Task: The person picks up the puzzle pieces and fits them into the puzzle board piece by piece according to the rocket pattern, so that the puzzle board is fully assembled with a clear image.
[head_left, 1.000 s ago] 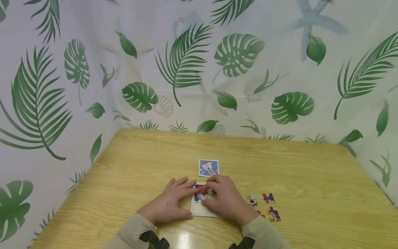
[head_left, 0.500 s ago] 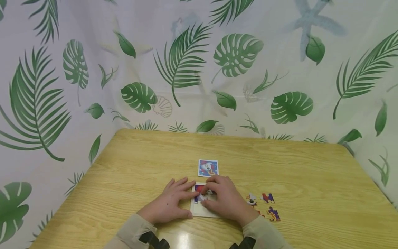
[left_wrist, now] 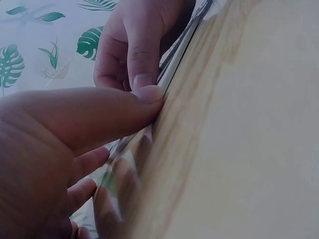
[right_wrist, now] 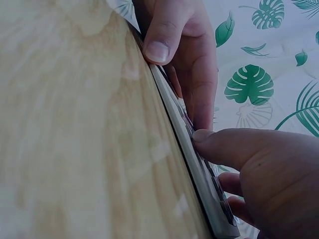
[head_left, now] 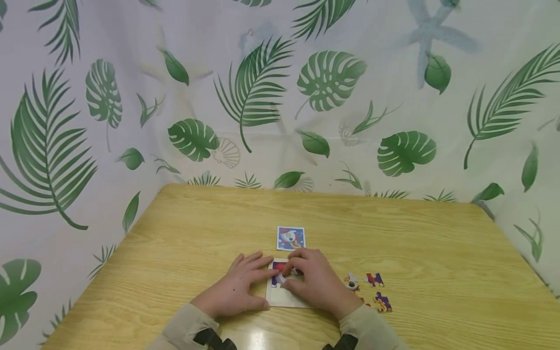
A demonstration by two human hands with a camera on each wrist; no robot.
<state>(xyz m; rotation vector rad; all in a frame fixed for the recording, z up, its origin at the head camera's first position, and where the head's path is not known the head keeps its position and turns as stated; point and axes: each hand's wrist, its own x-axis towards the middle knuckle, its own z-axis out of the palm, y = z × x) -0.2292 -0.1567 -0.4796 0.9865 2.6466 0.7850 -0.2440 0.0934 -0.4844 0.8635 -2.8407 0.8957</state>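
Note:
A pale square puzzle tray point(head_left: 280, 299) lies on the table with red and purple pieces fitted along its far part. My right hand point(head_left: 314, 279) bends over it, thumb and fingers pinching a whitish puzzle piece point(head_left: 281, 279) low over the tray. Fingers spread, my left hand point(head_left: 239, 288) rests at the tray's left side, its index fingertip beside that piece and its thumb at the near left corner. Up close in the right wrist view, the tray's edge point(right_wrist: 185, 149) runs between both hands. The right hand hides much of the tray's right side.
Several loose puzzle pieces point(head_left: 374, 279) lie to the right of the right hand, one partly behind its wrist. A small picture card point(head_left: 290, 238) with a white rocket lies just beyond the tray. Leaf-printed cloth point(head_left: 262, 165) hangs around the wooden table point(head_left: 210, 218).
The head view has shifted slightly, so the whole scene sits a little lower and further left. Both hands keep nearly the same pose at the tray, the right still pinching the whitish piece.

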